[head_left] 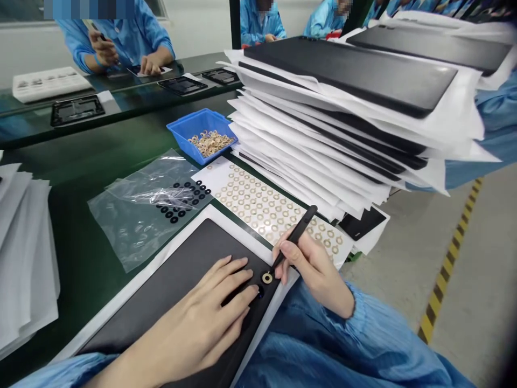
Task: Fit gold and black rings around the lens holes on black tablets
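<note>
Left hand [197, 318] across the black panel [161, 285]!

Its fingers rest slightly spread, gripping nothing. And the right hand [313, 264]: fingers closed around black tweezers [298, 231], tip right at a gold ring [264, 279] on the panel, just beyond the left fingertips! Past the right fingers, a ring-dotted white sheet [201, 175]; farther out, a blue bin [183, 143].

black tablet back panel [177, 267]: near end cut by bottom edge, part hidden under left hand [202, 315] | black pen-like tool [298, 231]: contact with tan ring [264, 277] too small to tell | paper stack [28, 264]: cut by left edge | facing co-worker [125, 40]: cut by top edge | dark panel [363, 221] below right-hand pile [307, 153]: mark unreadably small
</note>
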{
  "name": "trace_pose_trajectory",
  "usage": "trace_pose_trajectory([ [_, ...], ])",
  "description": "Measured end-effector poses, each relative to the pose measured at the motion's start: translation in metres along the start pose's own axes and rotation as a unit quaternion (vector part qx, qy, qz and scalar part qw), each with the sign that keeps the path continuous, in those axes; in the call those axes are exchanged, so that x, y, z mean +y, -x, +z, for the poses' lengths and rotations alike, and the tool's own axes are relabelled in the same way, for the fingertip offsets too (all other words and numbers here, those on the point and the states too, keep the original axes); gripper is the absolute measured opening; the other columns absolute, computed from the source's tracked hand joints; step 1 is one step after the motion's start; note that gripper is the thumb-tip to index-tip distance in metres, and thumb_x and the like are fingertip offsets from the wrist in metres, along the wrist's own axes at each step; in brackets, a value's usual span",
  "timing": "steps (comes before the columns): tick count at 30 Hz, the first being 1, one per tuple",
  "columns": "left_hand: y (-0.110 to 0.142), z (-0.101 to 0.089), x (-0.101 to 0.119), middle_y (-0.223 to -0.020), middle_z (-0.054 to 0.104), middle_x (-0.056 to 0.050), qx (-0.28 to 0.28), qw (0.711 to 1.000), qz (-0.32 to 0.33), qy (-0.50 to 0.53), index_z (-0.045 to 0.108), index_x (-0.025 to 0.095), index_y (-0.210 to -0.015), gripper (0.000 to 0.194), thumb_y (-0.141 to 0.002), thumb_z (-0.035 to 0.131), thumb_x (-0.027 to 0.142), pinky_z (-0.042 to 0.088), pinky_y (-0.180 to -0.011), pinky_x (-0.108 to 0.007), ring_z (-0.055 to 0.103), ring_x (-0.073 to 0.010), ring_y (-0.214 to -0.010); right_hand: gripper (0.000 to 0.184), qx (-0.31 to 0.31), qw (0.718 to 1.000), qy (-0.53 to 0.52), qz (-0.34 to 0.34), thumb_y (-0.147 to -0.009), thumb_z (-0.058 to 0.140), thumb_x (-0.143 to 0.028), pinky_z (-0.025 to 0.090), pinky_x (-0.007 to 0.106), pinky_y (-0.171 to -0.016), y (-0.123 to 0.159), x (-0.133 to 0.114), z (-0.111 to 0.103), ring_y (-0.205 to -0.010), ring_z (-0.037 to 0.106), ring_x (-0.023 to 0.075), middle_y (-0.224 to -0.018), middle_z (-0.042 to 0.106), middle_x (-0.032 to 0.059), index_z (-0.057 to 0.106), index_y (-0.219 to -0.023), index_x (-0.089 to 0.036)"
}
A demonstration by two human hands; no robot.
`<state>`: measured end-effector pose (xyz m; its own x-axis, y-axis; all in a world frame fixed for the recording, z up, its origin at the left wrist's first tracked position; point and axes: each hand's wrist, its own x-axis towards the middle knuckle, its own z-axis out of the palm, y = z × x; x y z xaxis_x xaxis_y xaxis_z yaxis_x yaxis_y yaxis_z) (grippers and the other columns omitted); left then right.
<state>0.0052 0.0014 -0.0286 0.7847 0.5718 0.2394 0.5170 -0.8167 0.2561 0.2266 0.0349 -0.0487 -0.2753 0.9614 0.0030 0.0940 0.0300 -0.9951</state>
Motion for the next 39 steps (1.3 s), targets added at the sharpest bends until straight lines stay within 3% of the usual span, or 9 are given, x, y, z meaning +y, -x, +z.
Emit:
trace_pose_trajectory([
  [28, 0.000, 0.003, -0.001, -0.122, 0.054, -0.013, -0.011, 1.000, -0.001, 0.007, 0.052, 0.013, -0.122, 0.033, -0.090, 0.042, 0.009, 0.032, -0.110, -0.047, 0.038, -0.0234, -0.127, 0.021, -0.004, 0.996, 0.083, -0.040, -0.096, 0.038, -0.034, 0.047, 0.024, -0.050, 0.004, 0.000, 0.001, -0.051, 0.056, 0.0110, -0.064, 0.056, 0.0001, 0.048, -0.088, -0.017],
  [35, -0.009, -0.002, 0.004, -0.129, 0.049, -0.011, -0.047, 0.998, -0.025, -0.030, 0.045, 0.017, -0.132, 0.040, -0.093, 0.039, 0.013, 0.039, -0.102, -0.047, 0.039, -0.0260, -0.124, 0.012, 0.011, 0.980, 0.152, -0.128, -0.094, 0.041, -0.023, 0.045, 0.025, -0.053, 0.005, 0.003, 0.002, -0.057, 0.057, 0.0120, -0.070, 0.057, 0.0014, 0.050, -0.088, -0.018],
  [39, -0.013, -0.002, 0.005, -0.130, 0.048, -0.011, -0.069, 0.996, -0.034, -0.036, 0.040, 0.017, -0.136, 0.043, -0.093, 0.040, 0.017, 0.041, -0.099, -0.046, 0.039, -0.0266, -0.121, 0.011, 0.026, 0.981, 0.115, -0.155, -0.095, 0.040, -0.022, 0.045, 0.026, -0.052, 0.007, 0.011, 0.003, -0.051, 0.054, 0.0100, -0.069, 0.054, -0.0008, 0.050, -0.090, -0.020],
])
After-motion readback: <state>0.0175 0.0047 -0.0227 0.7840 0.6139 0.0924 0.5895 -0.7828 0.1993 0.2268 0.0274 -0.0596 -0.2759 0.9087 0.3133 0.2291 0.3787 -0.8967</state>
